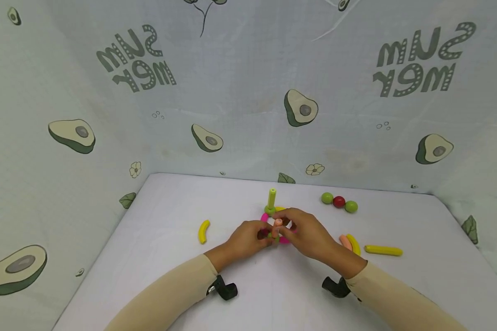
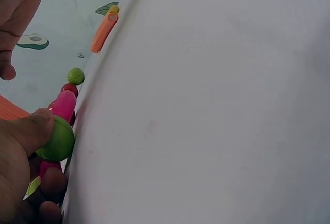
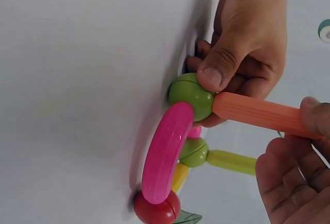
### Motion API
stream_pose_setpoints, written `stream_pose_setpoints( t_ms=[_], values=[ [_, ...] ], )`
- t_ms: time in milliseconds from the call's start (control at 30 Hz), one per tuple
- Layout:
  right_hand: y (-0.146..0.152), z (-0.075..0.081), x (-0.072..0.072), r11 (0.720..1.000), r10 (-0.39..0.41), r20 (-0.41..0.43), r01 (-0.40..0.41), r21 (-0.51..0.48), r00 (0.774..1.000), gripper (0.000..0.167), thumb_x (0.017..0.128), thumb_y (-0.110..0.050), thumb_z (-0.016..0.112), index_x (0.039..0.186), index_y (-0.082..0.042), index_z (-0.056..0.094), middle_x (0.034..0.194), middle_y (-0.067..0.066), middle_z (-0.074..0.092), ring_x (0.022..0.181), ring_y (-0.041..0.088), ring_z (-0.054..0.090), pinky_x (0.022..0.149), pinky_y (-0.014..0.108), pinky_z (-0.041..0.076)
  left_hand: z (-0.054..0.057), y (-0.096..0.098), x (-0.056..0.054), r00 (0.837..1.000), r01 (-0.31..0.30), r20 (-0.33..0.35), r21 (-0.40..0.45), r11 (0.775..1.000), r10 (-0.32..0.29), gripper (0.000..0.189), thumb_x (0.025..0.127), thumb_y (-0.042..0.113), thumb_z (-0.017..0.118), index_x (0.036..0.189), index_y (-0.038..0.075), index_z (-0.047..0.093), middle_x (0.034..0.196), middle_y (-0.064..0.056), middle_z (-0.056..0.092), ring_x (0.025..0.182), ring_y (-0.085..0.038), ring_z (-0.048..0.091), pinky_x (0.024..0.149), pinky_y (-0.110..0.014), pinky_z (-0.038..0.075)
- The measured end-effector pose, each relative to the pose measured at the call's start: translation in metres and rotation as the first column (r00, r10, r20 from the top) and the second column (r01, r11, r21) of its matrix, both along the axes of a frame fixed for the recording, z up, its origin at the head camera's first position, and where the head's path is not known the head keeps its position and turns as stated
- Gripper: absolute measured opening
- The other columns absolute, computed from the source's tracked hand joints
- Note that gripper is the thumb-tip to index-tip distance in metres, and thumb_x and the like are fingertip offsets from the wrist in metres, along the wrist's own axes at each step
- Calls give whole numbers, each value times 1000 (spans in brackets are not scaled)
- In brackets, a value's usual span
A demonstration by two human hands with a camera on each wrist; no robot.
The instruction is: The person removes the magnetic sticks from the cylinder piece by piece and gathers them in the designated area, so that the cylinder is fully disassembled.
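Observation:
My left hand [image 1: 246, 239] pinches a green ball [image 3: 185, 98] between thumb and fingers, low at the tabletop. An orange rod [image 3: 258, 112] stands up from that ball, and the thumb and fingers of my right hand [image 1: 310, 233] hold its upper end. A curved pink piece [image 3: 167, 154] runs from the green ball to a red ball [image 3: 157, 207]. Behind, a yellow-green rod [image 1: 271, 198] rises from another green ball [image 1: 269, 210], with a curved yellow piece [image 1: 280, 208] beside it. In the head view my hands cover part of this ring of pieces.
A curved yellow piece [image 1: 204, 231] lies left on the white table [image 1: 170, 202]. At back right sit a green ball [image 1: 327, 198], a red ball [image 1: 338, 202] and another green ball [image 1: 351, 206]. Beside my right forearm lie an orange piece [image 1: 345, 242], a curved yellow piece [image 1: 354, 245] and a yellow rod [image 1: 383, 250].

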State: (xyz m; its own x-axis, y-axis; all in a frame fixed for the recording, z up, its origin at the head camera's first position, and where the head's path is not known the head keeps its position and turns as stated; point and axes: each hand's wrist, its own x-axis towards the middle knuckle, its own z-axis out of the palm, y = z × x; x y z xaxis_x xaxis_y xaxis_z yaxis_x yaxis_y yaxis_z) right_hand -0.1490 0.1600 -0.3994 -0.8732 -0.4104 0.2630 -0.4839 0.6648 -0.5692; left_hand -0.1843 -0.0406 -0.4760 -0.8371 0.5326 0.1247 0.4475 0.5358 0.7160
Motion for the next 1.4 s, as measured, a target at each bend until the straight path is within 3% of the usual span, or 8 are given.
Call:
stream_pose_setpoints(
  t_ms=[867, 967, 1167, 1400],
  values=[
    [12, -5, -15, 998, -43, 36, 45, -44, 998, 30, 90, -13, 80, 117, -6, 69, 96, -4, 68, 83, 13, 62, 67, 26, 54, -2, 5, -7, 1000, -16, 22, 17, 1000, 16, 27, 90, 24, 82, 114, 13, 76, 86, 14, 66, 72, 0, 55, 65, -19, 48],
    [14, 2, -16, 994, -70, 10, 70, -79, 998, 29, 92, -12, 78, 118, -4, 68, 99, 0, 69, 85, 17, 66, 70, 29, 56, -1, 5, -7, 1000, -13, 15, 23, 1000, 12, 27, 90, 23, 82, 113, 13, 76, 87, 13, 67, 72, 0, 55, 65, -19, 49],
    [23, 32, -21, 977, -119, -69, 105, -184, 990, 29, 95, -14, 75, 118, -2, 65, 105, 5, 71, 94, 26, 70, 82, 46, 58, -1, 5, -7, 1000, -14, 9, 26, 1000, 14, 29, 89, 25, 83, 115, 13, 77, 86, 15, 66, 71, -1, 53, 65, -19, 49],
    [41, 27, -17, 982, -156, 1, 155, -105, 988, 31, 96, -22, 75, 120, -5, 66, 97, 0, 66, 88, 19, 62, 77, 40, 54, -2, 5, -6, 1000, -16, 17, 29, 999, 16, 28, 89, 24, 83, 115, 14, 77, 85, 15, 65, 71, -2, 53, 64, -19, 48]
  ],
)
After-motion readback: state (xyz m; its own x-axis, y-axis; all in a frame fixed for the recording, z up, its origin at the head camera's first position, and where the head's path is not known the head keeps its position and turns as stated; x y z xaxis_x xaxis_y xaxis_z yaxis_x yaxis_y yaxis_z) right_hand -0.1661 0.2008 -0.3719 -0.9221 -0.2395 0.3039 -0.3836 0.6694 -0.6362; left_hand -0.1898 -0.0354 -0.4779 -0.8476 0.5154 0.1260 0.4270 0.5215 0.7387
